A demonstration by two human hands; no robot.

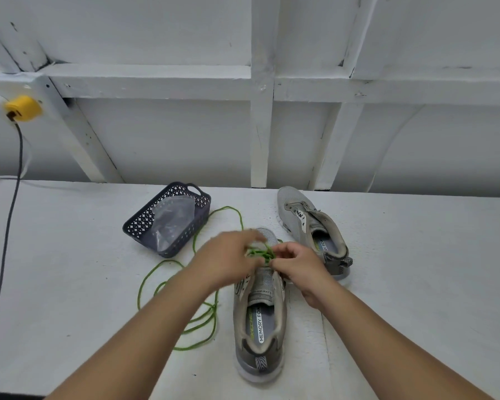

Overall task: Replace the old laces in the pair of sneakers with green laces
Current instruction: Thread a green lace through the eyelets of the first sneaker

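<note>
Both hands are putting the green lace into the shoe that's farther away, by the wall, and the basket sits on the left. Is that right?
Not quite. In the head view, both hands work the green lace into the nearer shoe. The farther shoe is untouched. The basket is on the left.

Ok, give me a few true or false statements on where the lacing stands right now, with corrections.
1. Both hands are at the front eyelets of the near sneaker. True: the left hand and right hand meet on the green lace there.
2. The far sneaker already has green laces. False: no green lace shows on it.
3. The basket holds a clear plastic bag. True.
4. The loose lace lies to the right of the near sneaker. False: it loops across the table on the left, toward the basket.
5. The two sneakers touch. False: bare table shows between them.
</note>
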